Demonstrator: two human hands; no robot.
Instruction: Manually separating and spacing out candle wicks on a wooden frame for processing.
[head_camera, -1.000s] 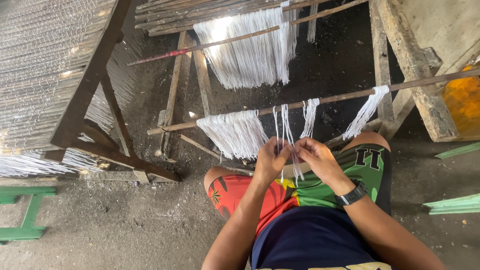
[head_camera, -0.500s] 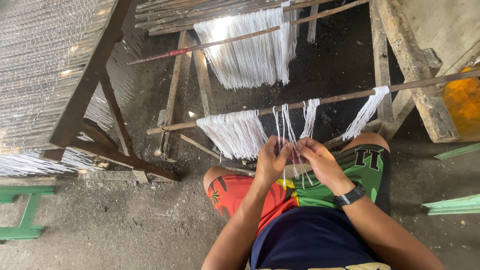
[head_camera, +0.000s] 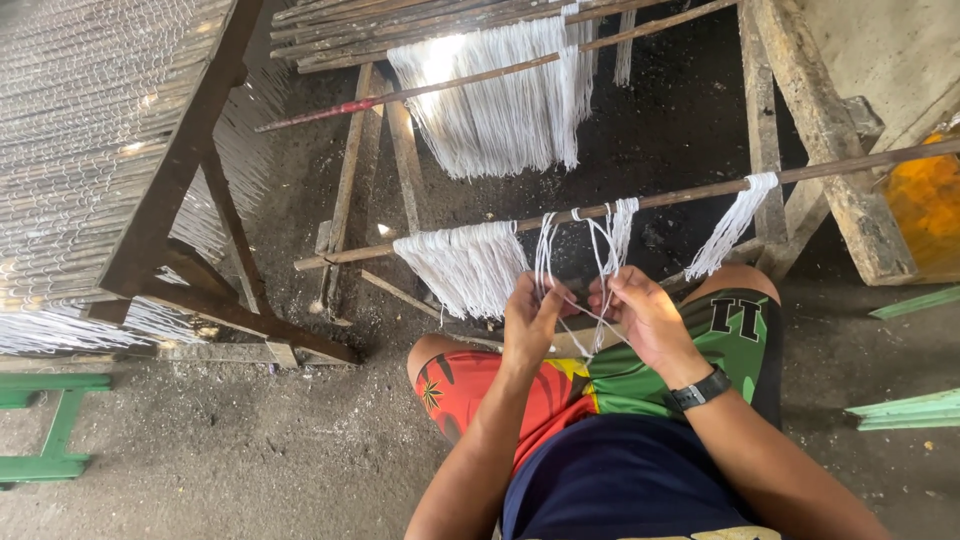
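Black wristwatch (head_camera: 698, 389), red-green patterned shorts (head_camera: 600, 385)

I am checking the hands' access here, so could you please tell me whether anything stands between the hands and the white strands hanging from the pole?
Nothing visible does. The left hand and right hand already hold the white strands that hang from the wooden pole, just above the lap.

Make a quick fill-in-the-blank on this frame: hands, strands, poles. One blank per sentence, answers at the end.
1. Both hands, the left hand and the right hand, pinch thin white strands that hang from a ____ pole.
2. The dark wristwatch sits on the ____ wrist.
3. The thick white bundle on that pole hangs to the ____ of the hands.
4. The bench frame at the lower left is painted ____.

Missing words: wooden; right; left; green
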